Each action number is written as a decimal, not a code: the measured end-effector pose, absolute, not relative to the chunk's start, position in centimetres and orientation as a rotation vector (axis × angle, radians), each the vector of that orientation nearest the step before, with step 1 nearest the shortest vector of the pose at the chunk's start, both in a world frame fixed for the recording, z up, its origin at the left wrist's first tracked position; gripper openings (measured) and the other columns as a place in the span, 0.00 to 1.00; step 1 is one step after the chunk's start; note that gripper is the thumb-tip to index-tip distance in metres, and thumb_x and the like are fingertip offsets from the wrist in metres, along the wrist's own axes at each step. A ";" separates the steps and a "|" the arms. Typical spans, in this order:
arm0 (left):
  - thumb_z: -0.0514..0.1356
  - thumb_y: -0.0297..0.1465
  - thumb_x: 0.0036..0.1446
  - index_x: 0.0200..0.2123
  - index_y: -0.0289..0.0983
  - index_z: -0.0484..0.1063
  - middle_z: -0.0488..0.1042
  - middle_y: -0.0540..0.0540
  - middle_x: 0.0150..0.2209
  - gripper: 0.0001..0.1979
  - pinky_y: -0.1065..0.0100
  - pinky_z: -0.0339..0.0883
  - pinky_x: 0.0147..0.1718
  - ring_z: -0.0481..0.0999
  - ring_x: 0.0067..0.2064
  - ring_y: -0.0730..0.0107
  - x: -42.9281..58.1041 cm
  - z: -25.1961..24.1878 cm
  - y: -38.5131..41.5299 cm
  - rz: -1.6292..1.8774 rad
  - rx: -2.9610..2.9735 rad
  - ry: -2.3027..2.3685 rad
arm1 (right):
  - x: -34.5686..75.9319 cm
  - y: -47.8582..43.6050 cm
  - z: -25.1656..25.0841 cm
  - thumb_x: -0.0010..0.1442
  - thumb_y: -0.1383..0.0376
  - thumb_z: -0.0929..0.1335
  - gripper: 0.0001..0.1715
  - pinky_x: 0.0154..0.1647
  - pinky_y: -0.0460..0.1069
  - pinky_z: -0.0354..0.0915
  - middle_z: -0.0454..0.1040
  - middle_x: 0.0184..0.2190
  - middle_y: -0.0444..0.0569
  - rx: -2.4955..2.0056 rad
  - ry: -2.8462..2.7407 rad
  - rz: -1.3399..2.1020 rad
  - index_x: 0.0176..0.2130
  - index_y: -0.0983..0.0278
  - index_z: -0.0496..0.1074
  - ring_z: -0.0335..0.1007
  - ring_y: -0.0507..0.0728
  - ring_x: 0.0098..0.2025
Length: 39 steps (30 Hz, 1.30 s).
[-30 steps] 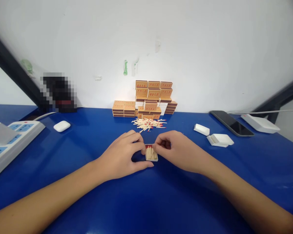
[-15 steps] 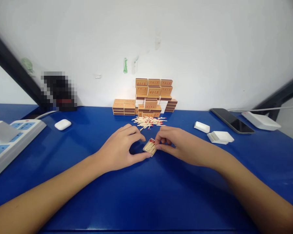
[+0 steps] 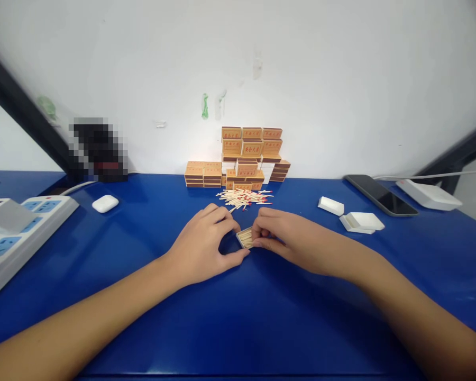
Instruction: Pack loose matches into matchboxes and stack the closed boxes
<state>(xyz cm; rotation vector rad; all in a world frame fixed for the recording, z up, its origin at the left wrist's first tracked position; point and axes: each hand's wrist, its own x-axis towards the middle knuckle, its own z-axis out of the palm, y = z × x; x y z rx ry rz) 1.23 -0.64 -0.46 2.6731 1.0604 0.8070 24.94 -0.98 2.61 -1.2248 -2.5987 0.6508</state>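
Observation:
A small open matchbox tray (image 3: 240,239) lies between my hands on the blue table. Pale matchsticks (image 3: 246,237) lie inside it; their heads are hidden behind my right fingers. My left hand (image 3: 206,241) curves around the tray's left side, its index fingertip at the far edge and its thumb at the near edge. With fingers curled and the thumb close to them, my right hand (image 3: 275,231) grips the right end of the tray. Just beyond, a loose heap of red-tipped matches (image 3: 244,198) is spread before stacked orange matchboxes (image 3: 252,149).
On the left are a power strip (image 3: 43,225) and a white earbud case (image 3: 105,203). To the right lie a small white box (image 3: 331,206), more white box pieces (image 3: 363,222), a dark phone (image 3: 381,194) and a white device (image 3: 428,194). A white wall rises behind.
The tray has turned clockwise between my hands. My right fingers have come further over its right end, covering the red match heads that showed before. The view has shifted slightly.

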 end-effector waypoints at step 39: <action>0.66 0.35 0.61 0.46 0.39 0.78 0.77 0.43 0.44 0.12 0.52 0.72 0.52 0.73 0.48 0.56 0.9 0.4 -0.8 0.703 2.657 0.949 | 28.8 5.3 -0.2 0.68 0.65 0.66 0.08 0.43 0.53 0.63 0.71 0.40 0.53 -1.465 -2.376 0.079 0.41 0.65 0.75 0.69 0.59 0.40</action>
